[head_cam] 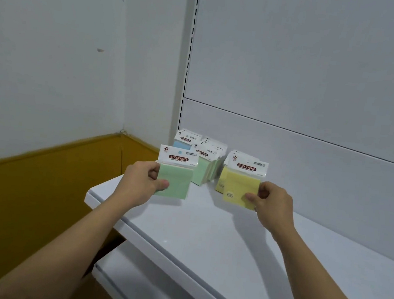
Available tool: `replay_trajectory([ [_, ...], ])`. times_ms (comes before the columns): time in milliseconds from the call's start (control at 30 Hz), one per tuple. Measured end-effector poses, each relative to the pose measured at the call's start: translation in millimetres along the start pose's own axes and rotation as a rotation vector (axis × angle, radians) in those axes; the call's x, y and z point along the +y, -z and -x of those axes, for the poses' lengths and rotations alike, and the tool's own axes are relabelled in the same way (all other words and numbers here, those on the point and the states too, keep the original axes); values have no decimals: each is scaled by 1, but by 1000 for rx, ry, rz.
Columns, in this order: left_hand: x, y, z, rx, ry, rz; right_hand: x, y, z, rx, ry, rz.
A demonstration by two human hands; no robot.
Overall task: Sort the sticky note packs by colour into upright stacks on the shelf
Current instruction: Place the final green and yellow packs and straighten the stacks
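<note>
I judge the step in hand is seating each pack on its own colour. The green pack (175, 176) belongs upright against the front of the green stack (204, 168) just behind it at mid-frame. The yellow pack (241, 186) belongs flush against the yellow stack (221, 179) it stands before. I should set both bottom edges square on the shelf (205, 236), headers up, and release only once each leans back steadily. A blue pack (182, 142) stands furthest back, upper left of the stacks.

My left grip (143, 180) pinches the green pack's left edge, thumb on its face. My right grip (271, 202) pinches the yellow pack's lower right corner. Both forearms reach in from the bottom of the frame.
</note>
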State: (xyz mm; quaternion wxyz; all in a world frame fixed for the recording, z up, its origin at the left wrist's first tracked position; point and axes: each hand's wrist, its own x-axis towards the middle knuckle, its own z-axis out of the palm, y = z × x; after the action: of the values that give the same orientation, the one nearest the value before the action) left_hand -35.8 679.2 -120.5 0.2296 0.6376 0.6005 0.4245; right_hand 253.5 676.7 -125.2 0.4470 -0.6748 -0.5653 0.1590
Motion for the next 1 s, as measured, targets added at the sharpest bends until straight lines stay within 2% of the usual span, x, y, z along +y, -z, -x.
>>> replay_trajectory([
  [367,-5,-52,-73,-44,12,-75,32,-49,-51,4,-26,-80],
  [633,-25,-71,-110,-106,-13,-57,32,-69,-58,60,-49,-13],
  [767,-38,-76,-129,-188,-64,-41,28,-72,-55,70,-104,27],
  [1000,-53,-71,-155,-237,-244,-343,22,-87,-52,165,-175,127],
])
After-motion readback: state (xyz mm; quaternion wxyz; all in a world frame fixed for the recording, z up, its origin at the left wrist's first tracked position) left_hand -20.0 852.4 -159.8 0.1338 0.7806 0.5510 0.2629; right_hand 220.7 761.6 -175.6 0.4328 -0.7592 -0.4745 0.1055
